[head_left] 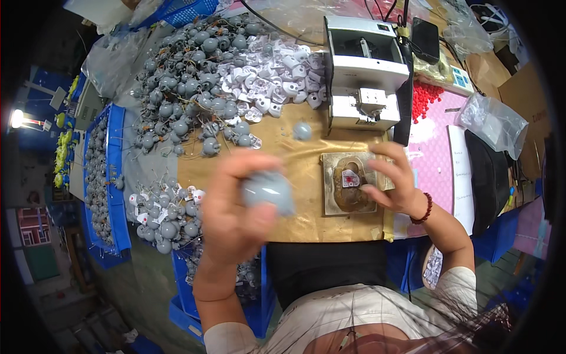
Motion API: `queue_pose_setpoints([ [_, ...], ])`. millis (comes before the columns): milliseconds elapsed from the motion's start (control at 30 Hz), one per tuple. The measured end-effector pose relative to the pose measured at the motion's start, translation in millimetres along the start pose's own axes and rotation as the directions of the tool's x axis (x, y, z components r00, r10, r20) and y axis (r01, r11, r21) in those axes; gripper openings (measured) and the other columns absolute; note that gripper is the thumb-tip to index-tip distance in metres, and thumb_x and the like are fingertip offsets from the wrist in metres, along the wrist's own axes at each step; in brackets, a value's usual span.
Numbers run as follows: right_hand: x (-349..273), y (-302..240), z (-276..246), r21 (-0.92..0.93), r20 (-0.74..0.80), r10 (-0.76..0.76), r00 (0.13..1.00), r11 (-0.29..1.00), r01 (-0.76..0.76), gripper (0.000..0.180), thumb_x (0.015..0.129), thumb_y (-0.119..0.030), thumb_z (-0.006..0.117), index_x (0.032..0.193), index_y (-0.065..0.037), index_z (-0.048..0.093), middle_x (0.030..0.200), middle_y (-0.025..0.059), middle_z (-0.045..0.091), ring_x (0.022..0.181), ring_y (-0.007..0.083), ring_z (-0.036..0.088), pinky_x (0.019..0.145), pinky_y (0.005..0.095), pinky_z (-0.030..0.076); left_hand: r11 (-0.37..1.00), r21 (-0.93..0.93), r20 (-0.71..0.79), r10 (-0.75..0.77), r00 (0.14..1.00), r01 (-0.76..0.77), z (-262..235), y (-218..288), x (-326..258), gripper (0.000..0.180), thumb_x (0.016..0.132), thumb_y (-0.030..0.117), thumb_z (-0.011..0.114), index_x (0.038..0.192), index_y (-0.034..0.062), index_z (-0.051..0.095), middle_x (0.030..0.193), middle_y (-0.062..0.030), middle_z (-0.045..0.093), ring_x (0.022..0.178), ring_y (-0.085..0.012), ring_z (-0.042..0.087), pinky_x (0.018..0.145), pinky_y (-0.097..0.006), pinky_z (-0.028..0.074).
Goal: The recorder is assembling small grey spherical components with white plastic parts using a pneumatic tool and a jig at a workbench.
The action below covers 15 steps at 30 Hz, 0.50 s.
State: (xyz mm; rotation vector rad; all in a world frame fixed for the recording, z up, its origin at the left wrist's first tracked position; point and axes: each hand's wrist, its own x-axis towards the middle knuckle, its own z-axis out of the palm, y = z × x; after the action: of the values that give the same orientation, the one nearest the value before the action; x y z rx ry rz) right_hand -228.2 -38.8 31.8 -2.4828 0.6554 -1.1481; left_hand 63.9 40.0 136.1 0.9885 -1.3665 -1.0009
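Observation:
My left hand (227, 206), a little blurred, is closed around a glossy grey rounded plastic shell (268, 192) above the near part of the table. To the right of it lies a square metal fixture (330, 203) with a hollowed, brownish recess. Inside the recess sits a small white plastic piece (349, 178) with red in its middle. My right hand (398, 180) hovers at the fixture's right edge, fingers and thumb apart, with nothing visible between them. Another grey rounded part (302, 131) rests alone on the table behind the fixture.
Grey round parts with wires (188, 88) are heaped at the back left, beside a pile of white plastic pieces (271, 76). Behind the fixture stands a white machine (365, 71). Small red pieces (424, 99) lie right of it. More grey parts (165, 215) are at the near left.

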Motion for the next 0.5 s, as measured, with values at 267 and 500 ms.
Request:
queue_pose_setpoints([
  [267,1.2,-22.7,-18.8,0.652,0.692,0.24,0.681,0.199,-0.732,0.042,0.094,-0.004,0.068,0.133,-0.001,0.054,0.112,0.0059,0.066,0.1,0.0079,0.063,0.084,0.0261,0.053,0.75,-0.358,0.363,-0.437,0.823,0.556,60.6,-35.6,-34.4,0.048,0.094,0.031,0.067,0.128,0.0009,0.049,0.117,-0.0118,0.061,0.105,-0.0166,0.062,0.093,-0.032,0.05],
  [500,-8.8,-13.3,-12.3,0.358,0.53,0.433,0.729,0.665,-0.655,0.018,0.089,-0.009,0.073,0.105,-0.002,0.071,0.087,0.0072,0.069,0.071,0.0181,0.067,0.065,0.0318,0.053,0.821,-0.113,0.199,-0.533,0.823,0.559,72.5,-105.2,-77.6,0.039,0.092,0.002,0.066,0.128,0.0029,0.049,0.117,-0.0077,0.058,0.101,-0.0134,0.061,0.09,-0.028,0.05],
])
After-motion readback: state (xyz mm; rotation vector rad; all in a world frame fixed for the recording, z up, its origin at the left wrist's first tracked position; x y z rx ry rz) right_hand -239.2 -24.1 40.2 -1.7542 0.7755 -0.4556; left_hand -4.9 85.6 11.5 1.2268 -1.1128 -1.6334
